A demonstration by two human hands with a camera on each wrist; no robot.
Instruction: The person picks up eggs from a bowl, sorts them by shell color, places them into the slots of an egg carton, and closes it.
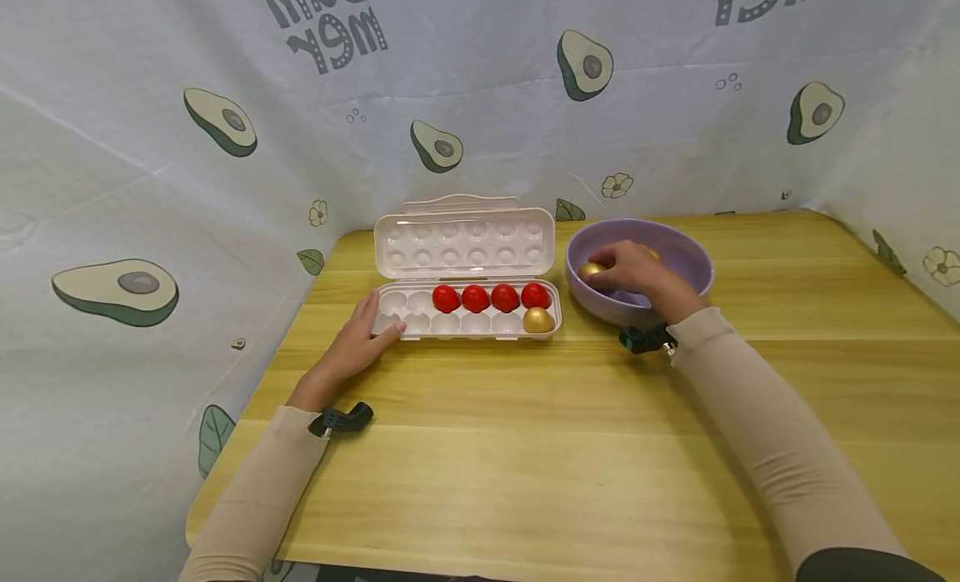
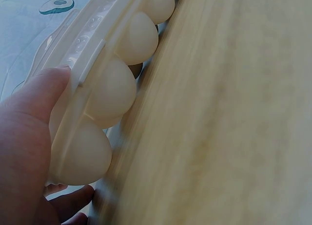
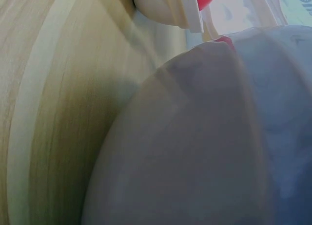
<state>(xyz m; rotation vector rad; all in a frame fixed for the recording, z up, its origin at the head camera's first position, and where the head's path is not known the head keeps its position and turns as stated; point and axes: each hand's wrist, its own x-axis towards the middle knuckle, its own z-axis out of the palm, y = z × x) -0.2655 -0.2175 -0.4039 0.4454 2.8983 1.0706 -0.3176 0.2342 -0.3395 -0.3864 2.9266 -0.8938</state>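
Note:
An egg carton (image 1: 480, 325) with a clear-looking lid (image 1: 465, 244) stands open on the table, with several red eggs (image 1: 475, 298) in its back row and a golden egg (image 1: 537, 320) in its front right cup. My left hand (image 1: 358, 342) grips the carton's left end; in the left wrist view its thumb (image 2: 48, 88) lies on the rim. Inside the purple bowl (image 1: 686, 269), my right hand (image 1: 633, 269) holds a golden egg (image 1: 591, 270) at its fingertips. Another golden egg (image 1: 655, 254) shows partly behind that hand. The bowl's side hides the right hand in the right wrist view.
The bowl stands just right of the carton on a wooden table (image 1: 480, 465). Behind the table hangs a pale curtain (image 1: 495, 82) printed with avocados. A dark wrist strap (image 1: 645, 338) sits close to the bowl's front.

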